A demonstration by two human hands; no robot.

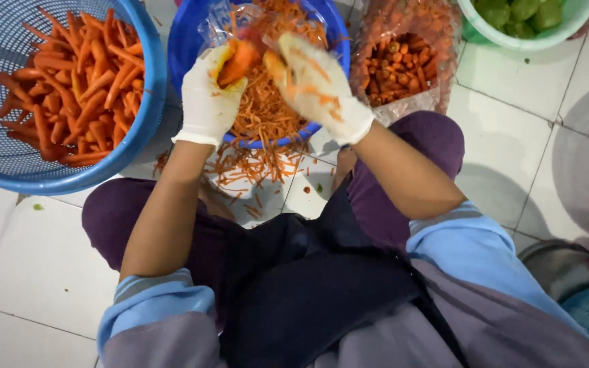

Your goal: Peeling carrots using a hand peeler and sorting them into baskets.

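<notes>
— What sits at the far left of the tiled floor?

— A blue mesh basket full of peeled carrots, close against the person's left knee.

— And the left hand?

— White-gloved, fingers closed around a carrot and holding it tilted over the blue basin in the middle.

— What is in that basin?

— A heap of thin orange carrot shreds, with a clear plastic bag lining its far side. More shreds lie spilled on the floor just below the basin's near rim, between the knees.

— The right hand?

— Also gloved, smeared with orange, just beside the left one over the basin. Its fingers curl near the carrot's upper end, but I cannot tell whether they grip anything; whatever may be in the palm is hidden.

— Further right?

— A clear bag of cut carrot ends stands next to the basin, and a pale green bowl holding green vegetables sits at the top right edge.
</notes>
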